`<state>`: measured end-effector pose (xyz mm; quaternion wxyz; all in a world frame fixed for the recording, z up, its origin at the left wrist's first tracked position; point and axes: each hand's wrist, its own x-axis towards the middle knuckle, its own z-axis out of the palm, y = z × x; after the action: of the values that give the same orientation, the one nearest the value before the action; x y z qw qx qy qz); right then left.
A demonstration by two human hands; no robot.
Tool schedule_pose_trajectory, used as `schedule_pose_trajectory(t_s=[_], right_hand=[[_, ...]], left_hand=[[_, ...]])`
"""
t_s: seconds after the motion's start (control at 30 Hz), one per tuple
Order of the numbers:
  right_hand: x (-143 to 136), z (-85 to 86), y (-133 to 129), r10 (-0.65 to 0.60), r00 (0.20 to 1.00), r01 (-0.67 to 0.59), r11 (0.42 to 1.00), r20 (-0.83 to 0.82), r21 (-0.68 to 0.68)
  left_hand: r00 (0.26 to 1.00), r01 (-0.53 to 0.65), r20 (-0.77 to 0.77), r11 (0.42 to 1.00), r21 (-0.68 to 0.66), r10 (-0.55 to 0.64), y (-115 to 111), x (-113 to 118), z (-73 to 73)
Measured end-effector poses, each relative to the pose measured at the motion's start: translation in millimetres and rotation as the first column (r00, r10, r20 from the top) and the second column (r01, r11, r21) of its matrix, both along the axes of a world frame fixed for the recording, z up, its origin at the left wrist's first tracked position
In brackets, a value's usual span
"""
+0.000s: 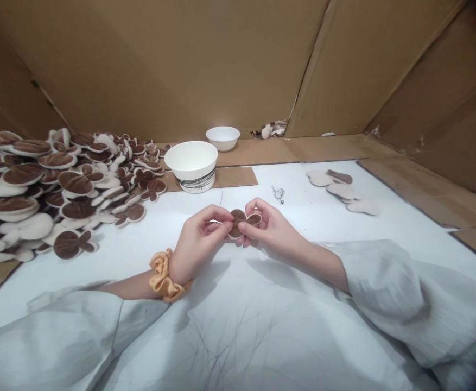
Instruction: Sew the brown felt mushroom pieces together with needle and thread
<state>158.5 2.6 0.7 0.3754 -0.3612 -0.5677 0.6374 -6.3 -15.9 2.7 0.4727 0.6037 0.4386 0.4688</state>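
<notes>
Between my two hands, above the white board, is a small brown fabric piece with a pale edge (pixel 238 223), rounded with lobes at its right. My left hand (pixel 201 239), with an orange scrunchie (pixel 166 277) at the wrist, pinches its left side between thumb and fingers. On the right side, my right hand (pixel 272 228) grips it with the thumb on top and the fingers behind. A thin dark thread rises near my left fingers towards a white bowl (pixel 192 157) that has dark thread wound round it.
At the left lies a large heap of brown and white fabric pieces (pixel 75 182). A smaller white bowl (pixel 222 138) stands behind. Loose pieces (pixel 346 194) lie at the right, near a small tangled item (pixel 278 193). Cardboard walls (pixel 189 65) surround the board.
</notes>
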Motion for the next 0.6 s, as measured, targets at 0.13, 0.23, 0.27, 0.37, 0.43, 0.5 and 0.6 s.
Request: schedule_pose_trajectory(t_s=[0.13, 0.23, 0.27, 0.37, 0.43, 0.5, 0.6], right_hand=[[-0.4, 1.3, 0.6, 0.001, 1.0, -0.001, 1.0, 0.001, 0.011], [-0.1, 0.9, 0.7, 0.006, 1.0, -0.007, 1.0, 0.008, 0.004], [0.1, 0.6, 0.6, 0.008, 1.0, -0.008, 1.0, 0.011, 0.004], [0.9, -0.3, 0.5, 0.003, 1.0, -0.003, 1.0, 0.008, 0.019], [1.2, -0.1, 0.3, -0.015, 1.0, 0.015, 0.999, 0.014, 0.031], [1.1, 0.6, 0.0, -0.027, 0.999, 0.027, 0.999, 0.019, 0.034], [0.5, 1.5, -0.5, -0.032, 0.999, 0.032, 0.999, 0.02, 0.044]], left_hand=[[0.998, 0.043, -0.035, 0.999, -0.009, -0.043, -0.3, -0.9, 0.5], [0.995, 0.066, -0.07, 0.998, -0.022, -0.067, -0.7, -1.4, 0.6], [0.995, 0.058, -0.074, 0.998, -0.033, -0.06, -1.0, -1.2, 0.7], [0.997, 0.016, -0.072, 0.998, -0.062, -0.02, -2.1, -0.2, 1.7], [0.998, -0.003, -0.068, 0.997, -0.078, -0.002, -3.0, 0.4, 2.7], [0.998, -0.007, -0.06, 0.995, -0.099, 0.001, -3.4, 0.2, 2.9], [0.998, -0.008, -0.068, 0.993, -0.114, 0.0, -2.1, -1.6, 0.8]])
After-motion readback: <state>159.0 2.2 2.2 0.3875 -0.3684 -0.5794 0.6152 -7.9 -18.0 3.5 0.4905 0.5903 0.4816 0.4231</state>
